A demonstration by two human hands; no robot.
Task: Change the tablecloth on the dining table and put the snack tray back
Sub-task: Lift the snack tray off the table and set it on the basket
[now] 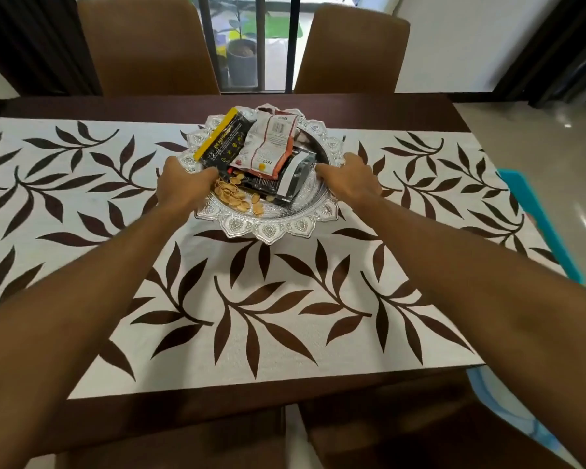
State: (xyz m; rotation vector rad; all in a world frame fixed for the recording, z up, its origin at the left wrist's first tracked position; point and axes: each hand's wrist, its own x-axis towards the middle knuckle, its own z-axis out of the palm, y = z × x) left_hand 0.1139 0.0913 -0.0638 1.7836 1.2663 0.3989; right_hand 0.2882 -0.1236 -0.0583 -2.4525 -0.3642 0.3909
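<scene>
Left hand (183, 184); right hand (352, 179); tray (268, 229) between

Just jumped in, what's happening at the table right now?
A person grips the silver snack tray by its rim, left hand on one side, right hand on the other. It carries snack packets and loose nut shells, over the leaf-patterned tablecloth. Lifted or resting, I cannot tell.
</scene>
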